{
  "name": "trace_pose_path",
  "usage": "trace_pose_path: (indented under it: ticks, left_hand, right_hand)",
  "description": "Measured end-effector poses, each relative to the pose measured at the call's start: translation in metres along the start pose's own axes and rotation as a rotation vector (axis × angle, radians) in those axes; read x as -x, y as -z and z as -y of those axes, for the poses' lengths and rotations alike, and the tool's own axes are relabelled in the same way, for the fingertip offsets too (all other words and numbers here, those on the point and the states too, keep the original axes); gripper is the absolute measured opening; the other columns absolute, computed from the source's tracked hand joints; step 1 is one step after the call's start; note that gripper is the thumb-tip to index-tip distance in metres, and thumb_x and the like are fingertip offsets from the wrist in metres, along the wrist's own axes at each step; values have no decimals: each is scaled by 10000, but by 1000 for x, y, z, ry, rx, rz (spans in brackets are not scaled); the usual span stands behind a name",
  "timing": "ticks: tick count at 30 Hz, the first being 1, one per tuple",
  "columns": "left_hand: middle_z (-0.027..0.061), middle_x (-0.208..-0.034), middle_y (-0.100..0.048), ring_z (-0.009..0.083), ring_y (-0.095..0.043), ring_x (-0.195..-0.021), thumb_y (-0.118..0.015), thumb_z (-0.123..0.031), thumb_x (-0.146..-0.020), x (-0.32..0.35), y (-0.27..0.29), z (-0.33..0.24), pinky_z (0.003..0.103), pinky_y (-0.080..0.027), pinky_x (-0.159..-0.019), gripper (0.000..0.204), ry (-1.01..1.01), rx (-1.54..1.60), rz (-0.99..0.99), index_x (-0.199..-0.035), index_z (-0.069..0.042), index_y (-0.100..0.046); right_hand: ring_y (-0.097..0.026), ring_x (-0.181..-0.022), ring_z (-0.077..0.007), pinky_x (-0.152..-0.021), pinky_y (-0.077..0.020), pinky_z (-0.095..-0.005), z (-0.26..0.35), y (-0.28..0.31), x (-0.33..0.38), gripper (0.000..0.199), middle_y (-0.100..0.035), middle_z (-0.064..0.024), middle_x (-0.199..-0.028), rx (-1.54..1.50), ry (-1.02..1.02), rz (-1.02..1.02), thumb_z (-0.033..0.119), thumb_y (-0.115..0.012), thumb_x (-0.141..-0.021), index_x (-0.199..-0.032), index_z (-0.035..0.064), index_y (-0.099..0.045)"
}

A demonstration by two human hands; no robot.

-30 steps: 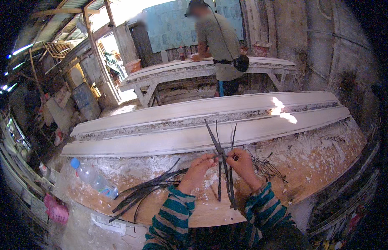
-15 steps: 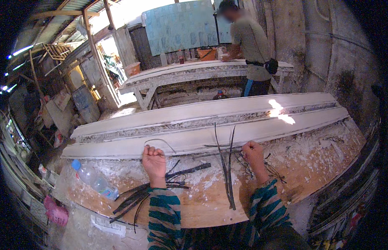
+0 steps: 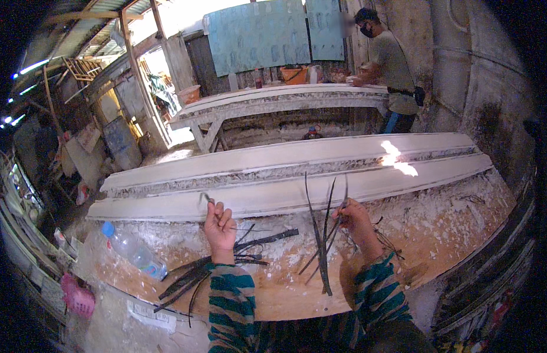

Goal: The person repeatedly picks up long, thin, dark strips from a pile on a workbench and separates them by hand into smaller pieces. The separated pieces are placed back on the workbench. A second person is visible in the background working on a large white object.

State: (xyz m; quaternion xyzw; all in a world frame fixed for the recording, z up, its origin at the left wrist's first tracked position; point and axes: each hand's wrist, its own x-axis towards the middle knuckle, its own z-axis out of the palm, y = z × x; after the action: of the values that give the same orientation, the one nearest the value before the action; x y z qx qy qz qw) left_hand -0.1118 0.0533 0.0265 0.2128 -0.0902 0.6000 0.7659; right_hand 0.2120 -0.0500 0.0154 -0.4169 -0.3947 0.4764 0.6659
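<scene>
My left hand (image 3: 220,229) is raised over the table's near side, its thumb and fingers pinching the end of a thin dark strip (image 3: 204,196) that curls above the fingertips. To the right, my right hand (image 3: 357,222) is closed on another thin black strip (image 3: 345,187), which slants down and left past the fingers. Beside that hand stands a narrow V of black strips (image 3: 322,259), lying across the board and the white length behind it. A loose bundle of black strips (image 3: 197,275) lies below my left hand. More thin dark strands (image 3: 391,244) lie partly behind my right wrist.
Two long white moulded lengths (image 3: 256,200) run across the table. At left a clear plastic bottle with a blue cap (image 3: 132,252) lies on the flake-covered wooden board (image 3: 426,259). A co-worker (image 3: 391,70) stands at a far bench (image 3: 273,103) with an orange bucket (image 3: 294,75).
My right hand has turned, and its strip now points upward. The strip at my left hand shows a shorter curl. The co-worker has moved right along the far bench.
</scene>
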Motion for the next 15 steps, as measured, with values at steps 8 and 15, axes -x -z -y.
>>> trace_pose_path:
  ticks: [8,15]
  left_hand:
    - [-12,-716,-428,32,-294,-431,-496,-188,-880,7,-21,37,141,-230,-341,238,368,-307,-59,-1110,-129,-477]
    - [30,-798,-528,73,-441,-542,-545,-168,-847,9,-28,65,182,-370,-415,395,589,-765,7,-1217,-109,-423]
  right_hand:
    - [-577,-608,-140,-556,-469,-266,1,-19,11,68,-619,-84,-723,108,75,250,144,-546,-741,-728,77,-539]
    - [-580,-612,-178,-570,-467,-301,6,-25,17,70,-609,-100,-673,112,114,382,112,-534,-696,-694,43,-535]
